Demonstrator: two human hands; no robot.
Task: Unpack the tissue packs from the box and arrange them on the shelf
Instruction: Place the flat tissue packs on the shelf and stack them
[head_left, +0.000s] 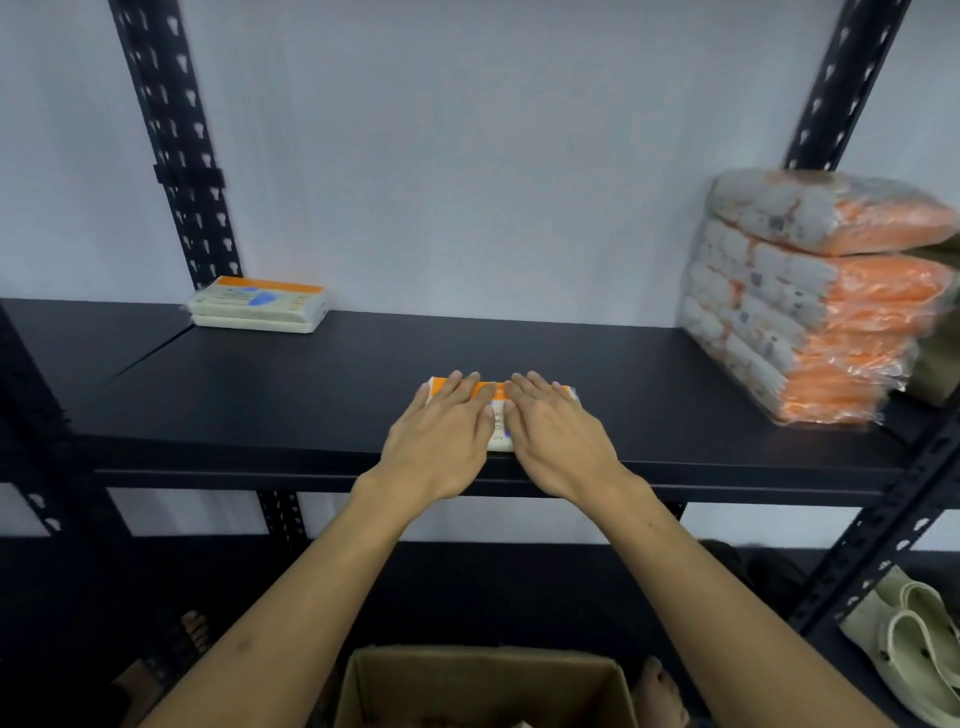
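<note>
Both hands are covering most of the tissue pack (497, 415) lying at the front edge of the shelf (311, 395), so its print is showing only in scraps between the left hand (441, 441) and the right hand (556, 441). To the right on that shelf, the wrapped bundle of packs (810, 301) is smearing with motion blur, and the picture's edge is cutting off its far side. Below the shelf, the cardboard box (483, 686) is running off the bottom edge, its contents hidden. The pale sandals (909, 639) are also being clipped at the right.
</note>
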